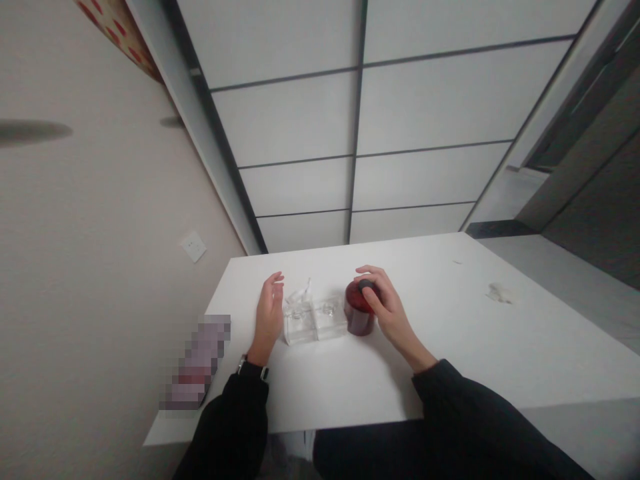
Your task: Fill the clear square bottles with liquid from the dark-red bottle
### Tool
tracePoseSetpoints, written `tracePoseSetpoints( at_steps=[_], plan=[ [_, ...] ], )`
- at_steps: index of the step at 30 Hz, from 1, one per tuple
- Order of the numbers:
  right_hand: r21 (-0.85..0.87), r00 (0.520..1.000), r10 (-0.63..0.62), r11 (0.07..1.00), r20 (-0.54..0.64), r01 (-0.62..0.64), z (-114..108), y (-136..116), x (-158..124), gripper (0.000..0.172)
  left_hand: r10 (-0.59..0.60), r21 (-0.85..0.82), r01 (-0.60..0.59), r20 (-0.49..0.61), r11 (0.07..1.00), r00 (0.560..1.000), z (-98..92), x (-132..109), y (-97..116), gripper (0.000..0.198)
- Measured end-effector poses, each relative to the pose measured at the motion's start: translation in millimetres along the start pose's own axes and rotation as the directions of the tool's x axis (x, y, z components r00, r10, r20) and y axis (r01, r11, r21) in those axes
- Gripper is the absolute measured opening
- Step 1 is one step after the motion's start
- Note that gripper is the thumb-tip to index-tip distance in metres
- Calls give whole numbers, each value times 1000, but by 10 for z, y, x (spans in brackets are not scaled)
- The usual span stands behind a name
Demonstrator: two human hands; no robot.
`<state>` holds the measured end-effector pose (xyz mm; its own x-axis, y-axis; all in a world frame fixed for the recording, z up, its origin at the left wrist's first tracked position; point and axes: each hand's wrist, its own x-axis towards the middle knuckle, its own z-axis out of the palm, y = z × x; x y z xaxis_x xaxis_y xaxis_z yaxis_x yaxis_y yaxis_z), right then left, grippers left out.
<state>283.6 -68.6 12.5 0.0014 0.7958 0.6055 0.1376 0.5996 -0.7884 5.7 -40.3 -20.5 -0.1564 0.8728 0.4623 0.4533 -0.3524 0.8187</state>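
Red jar (358, 320) sits just right of centre in the frame, on the white table (475, 340) – and the right hand (389, 312) is on it, fingers curled over the top, thumb against the dark cap. Just to the jar's left, touching or nearly so, stands a clear box (315, 320) with two compartments; what lies inside is too small to tell. The left hand (270, 313) stands edge-on at the box's left side, palm facing it, fingers loosely spread and holding nothing – a watch (244, 365) at the wrist. Lower left, at the table's edge, a blurred-out object (197, 363). A smudge (500, 293) marks the tabletop at right.
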Motion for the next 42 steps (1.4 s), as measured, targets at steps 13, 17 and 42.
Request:
tracePoseSetpoints(
  at_steps=[13,17,42],
  plan=[
    [35,997,41,999,-71,-38,-5,-54,-37,47,27,203,-33,35,979,999,-105,121,-191,39],
    [102,988,118,989,-103,-107,-110,-51,-7,45,18,253,-45,108,966,994,-129,144,-297,40],
    [-15,731,345,900,-589,-436,-750,619,-22,73,11,446,-71,136,892,991,-163,130,-487,22]
  ],
)
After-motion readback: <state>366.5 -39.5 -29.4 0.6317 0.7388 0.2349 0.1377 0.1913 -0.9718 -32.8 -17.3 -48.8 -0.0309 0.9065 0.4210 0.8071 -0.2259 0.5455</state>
